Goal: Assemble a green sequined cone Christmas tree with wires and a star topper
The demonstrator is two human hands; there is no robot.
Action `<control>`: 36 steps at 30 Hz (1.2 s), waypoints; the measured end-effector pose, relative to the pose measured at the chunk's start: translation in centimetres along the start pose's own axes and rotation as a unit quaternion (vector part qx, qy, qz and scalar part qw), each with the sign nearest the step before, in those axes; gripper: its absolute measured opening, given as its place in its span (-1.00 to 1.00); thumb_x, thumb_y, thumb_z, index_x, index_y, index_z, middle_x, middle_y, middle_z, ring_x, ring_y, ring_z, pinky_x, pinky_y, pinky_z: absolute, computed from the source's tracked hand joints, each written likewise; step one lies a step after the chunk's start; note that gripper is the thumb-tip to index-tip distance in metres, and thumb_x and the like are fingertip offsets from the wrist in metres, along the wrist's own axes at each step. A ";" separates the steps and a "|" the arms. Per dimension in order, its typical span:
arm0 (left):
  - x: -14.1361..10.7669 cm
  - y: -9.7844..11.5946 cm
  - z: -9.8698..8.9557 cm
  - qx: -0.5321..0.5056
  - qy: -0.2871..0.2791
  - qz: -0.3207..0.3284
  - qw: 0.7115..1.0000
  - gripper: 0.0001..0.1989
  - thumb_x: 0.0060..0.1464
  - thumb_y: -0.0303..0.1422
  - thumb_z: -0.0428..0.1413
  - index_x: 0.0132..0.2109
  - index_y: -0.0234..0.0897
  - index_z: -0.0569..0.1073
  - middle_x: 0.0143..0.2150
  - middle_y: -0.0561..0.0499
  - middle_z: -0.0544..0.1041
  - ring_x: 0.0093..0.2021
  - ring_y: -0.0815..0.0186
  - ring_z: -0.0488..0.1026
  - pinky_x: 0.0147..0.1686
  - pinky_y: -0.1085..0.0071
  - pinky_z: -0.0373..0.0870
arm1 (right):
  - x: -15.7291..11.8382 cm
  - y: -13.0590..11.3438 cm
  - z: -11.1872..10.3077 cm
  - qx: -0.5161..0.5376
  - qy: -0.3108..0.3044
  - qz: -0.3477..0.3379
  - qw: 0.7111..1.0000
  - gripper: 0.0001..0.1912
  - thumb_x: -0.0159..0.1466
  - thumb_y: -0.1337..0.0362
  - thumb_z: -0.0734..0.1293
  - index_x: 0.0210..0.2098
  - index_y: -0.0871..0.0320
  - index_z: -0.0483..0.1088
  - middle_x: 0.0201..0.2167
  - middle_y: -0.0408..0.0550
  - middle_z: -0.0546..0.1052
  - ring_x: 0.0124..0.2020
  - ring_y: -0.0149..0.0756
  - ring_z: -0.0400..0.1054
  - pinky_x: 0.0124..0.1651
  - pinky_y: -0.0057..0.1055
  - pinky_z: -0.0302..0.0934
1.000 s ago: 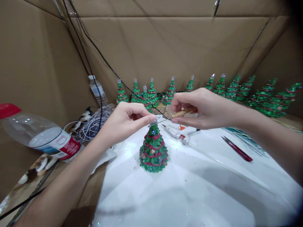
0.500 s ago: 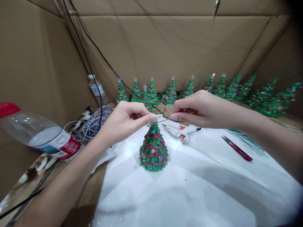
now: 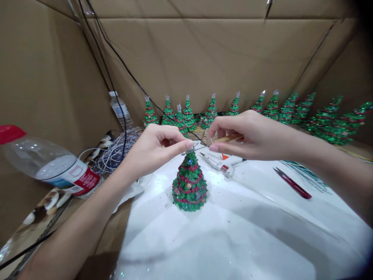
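Observation:
A small green Christmas tree (image 3: 189, 186) with red garland and small ornaments stands upright on a white board (image 3: 215, 245). My left hand (image 3: 163, 146) pinches something at the tree's tip; thumb and forefinger are together, and what lies between them is too small to name. Just right of the tip, my right hand (image 3: 239, 134) has its fingers bent round a thin wooden stick (image 3: 229, 138), its forefinger raised a little off the thumb. A thin grey strand runs between the two hands above the tree.
Behind the hands stands a row of similar trees (image 3: 213, 112). A white glue gun (image 3: 223, 162) and red snips (image 3: 293, 183) lie on the board's right half. To the left are a large red-capped bottle (image 3: 55, 167), a small bottle (image 3: 120, 111) and tangled wire (image 3: 112, 153).
My right forefinger has lifted away from the thumb, and more of the wooden stick shows. My left hand and the tree have hardly moved.

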State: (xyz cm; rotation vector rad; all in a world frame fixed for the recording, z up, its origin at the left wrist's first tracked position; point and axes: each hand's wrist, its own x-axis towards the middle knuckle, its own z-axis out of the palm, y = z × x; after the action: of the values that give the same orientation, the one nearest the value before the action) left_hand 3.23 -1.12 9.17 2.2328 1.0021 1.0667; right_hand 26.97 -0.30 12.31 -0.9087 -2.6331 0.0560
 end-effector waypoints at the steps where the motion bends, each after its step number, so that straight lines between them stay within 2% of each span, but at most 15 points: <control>1: 0.0 0.0 0.0 -0.001 0.001 0.001 1.000 -0.79 0.09 -0.37 0.20 -0.48 -0.36 0.52 -0.57 0.10 0.35 -0.52 0.44 0.17 -0.56 0.47 0.07 | 0.0 0.0 0.0 0.008 0.002 0.003 1.000 -0.78 0.26 0.10 0.30 -0.36 0.12 0.29 -0.65 -0.28 0.26 -0.66 -0.50 0.05 -0.57 -0.45 -0.11; 3: 0.0 0.0 0.1 -0.001 0.001 0.000 1.000 -0.79 0.09 -0.38 0.20 -0.48 -0.36 0.52 -0.57 0.10 0.35 -0.52 0.45 0.17 -0.57 0.47 0.07 | 0.1 0.0 0.1 0.007 -0.005 0.000 1.000 -0.78 0.26 0.12 0.29 -0.41 0.11 0.27 -0.67 -0.28 0.24 -0.67 -0.51 0.04 -0.57 -0.45 -0.11; 6: 0.0 0.0 0.1 0.001 -0.002 -0.004 1.000 -0.79 0.09 -0.37 0.20 -0.48 -0.37 0.52 -0.56 0.09 0.37 -0.52 0.44 0.18 -0.56 0.47 0.08 | 0.2 -0.1 0.2 -0.008 -0.021 -0.002 1.000 -0.60 0.36 0.11 0.15 -0.57 0.12 0.18 -0.71 -0.25 0.16 -0.69 -0.51 0.00 -0.56 -0.44 -0.14; 8: 0.0 0.0 0.1 0.002 -0.003 -0.006 1.000 -0.79 0.09 -0.37 0.19 -0.48 -0.37 0.52 -0.56 0.09 0.37 -0.52 0.44 0.18 -0.56 0.47 0.08 | 0.2 -0.1 0.2 -0.006 -0.016 0.004 1.000 -0.61 0.36 0.08 0.16 -0.54 0.12 0.21 -0.70 -0.25 0.19 -0.68 -0.51 0.02 -0.56 -0.45 -0.14; 11: 0.1 0.1 0.0 0.000 -0.001 -0.001 1.000 -0.79 0.08 -0.38 0.20 -0.48 -0.37 0.51 -0.57 0.10 0.35 -0.52 0.44 0.17 -0.56 0.47 0.08 | 0.2 -0.2 0.2 0.006 -0.006 0.018 1.000 -0.77 0.26 0.08 0.30 -0.38 0.11 0.28 -0.66 -0.27 0.27 -0.66 -0.50 0.06 -0.56 -0.46 -0.11; 13: 0.1 0.2 0.0 -0.002 0.001 0.000 1.000 -0.79 0.08 -0.38 0.20 -0.48 -0.37 0.52 -0.57 0.10 0.36 -0.53 0.45 0.17 -0.57 0.47 0.07 | 0.2 -0.3 0.2 0.002 -0.015 0.019 1.000 -0.74 0.28 0.11 0.27 -0.44 0.12 0.26 -0.69 -0.27 0.22 -0.67 -0.50 0.03 -0.56 -0.45 -0.13; 16: 0.1 0.2 0.0 -0.005 0.001 -0.001 1.000 -0.79 0.09 -0.38 0.20 -0.48 -0.37 0.52 -0.57 0.10 0.35 -0.53 0.45 0.16 -0.57 0.47 0.06 | 0.2 -0.4 0.3 -0.005 -0.033 0.017 0.999 -0.58 0.38 0.11 0.12 -0.58 0.13 0.15 -0.71 -0.25 0.15 -0.68 -0.51 -0.02 -0.56 -0.43 -0.16; 21: 0.1 0.1 0.1 -0.005 -0.004 -0.003 1.000 -0.80 0.09 -0.38 0.19 -0.48 -0.36 0.52 -0.57 0.10 0.35 -0.53 0.45 0.17 -0.56 0.47 0.08 | 0.0 -0.3 0.7 0.031 -0.024 0.028 0.999 -0.75 0.27 0.08 0.29 -0.35 0.12 0.24 -0.66 -0.31 0.23 -0.66 -0.51 0.04 -0.56 -0.49 -0.13; 23: 0.1 0.0 0.1 -0.004 -0.002 -0.006 1.000 -0.80 0.09 -0.37 0.19 -0.47 -0.36 0.52 -0.56 0.10 0.36 -0.53 0.44 0.18 -0.56 0.47 0.08 | 0.0 -0.2 0.9 0.032 -0.027 0.024 0.999 -0.74 0.31 0.10 0.25 -0.42 0.13 0.22 -0.68 -0.31 0.19 -0.66 -0.52 0.02 -0.56 -0.49 -0.14; 26: 0.1 -0.1 0.1 -0.002 -0.003 -0.005 1.000 -0.80 0.08 -0.36 0.19 -0.47 -0.35 0.52 -0.55 0.08 0.38 -0.52 0.43 0.19 -0.56 0.47 0.09 | -0.3 0.0 1.3 0.037 -0.039 0.023 0.998 -0.60 0.39 0.08 0.11 -0.52 0.14 0.18 -0.69 -0.28 0.15 -0.67 -0.52 0.01 -0.56 -0.48 -0.15; 31: 0.0 -0.1 -0.1 0.002 -0.006 -0.003 1.000 -0.79 0.09 -0.34 0.19 -0.47 -0.33 0.52 -0.55 0.08 0.37 -0.51 0.42 0.20 -0.55 0.46 0.10 | -0.9 0.3 2.1 0.078 -0.025 0.024 0.996 -0.79 0.30 0.12 0.27 -0.26 0.13 0.23 -0.62 -0.31 0.24 -0.63 -0.50 0.07 -0.55 -0.52 -0.10; 34: 0.0 -0.1 -0.1 0.007 -0.008 -0.008 1.000 -0.78 0.10 -0.32 0.19 -0.46 -0.33 0.52 -0.54 0.06 0.40 -0.50 0.40 0.22 -0.54 0.45 0.12 | -1.2 0.5 2.5 0.087 -0.008 0.006 0.996 -0.82 0.32 0.16 0.25 -0.32 0.13 0.24 -0.59 -0.27 0.28 -0.60 -0.50 0.08 -0.53 -0.51 -0.08; 36: 0.0 -0.1 -0.1 0.009 -0.006 -0.009 1.000 -0.78 0.10 -0.31 0.19 -0.46 -0.33 0.52 -0.53 0.05 0.41 -0.50 0.40 0.22 -0.54 0.46 0.13 | -1.2 0.5 2.8 0.077 0.002 -0.009 0.997 -0.76 0.36 0.16 0.20 -0.39 0.14 0.25 -0.58 -0.23 0.28 -0.57 -0.49 0.10 -0.50 -0.50 -0.07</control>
State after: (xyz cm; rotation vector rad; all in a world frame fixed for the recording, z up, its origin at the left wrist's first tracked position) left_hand 3.08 -1.03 9.15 2.2381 1.0285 1.0401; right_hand 27.20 -0.43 9.22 -0.8312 -2.5907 0.2469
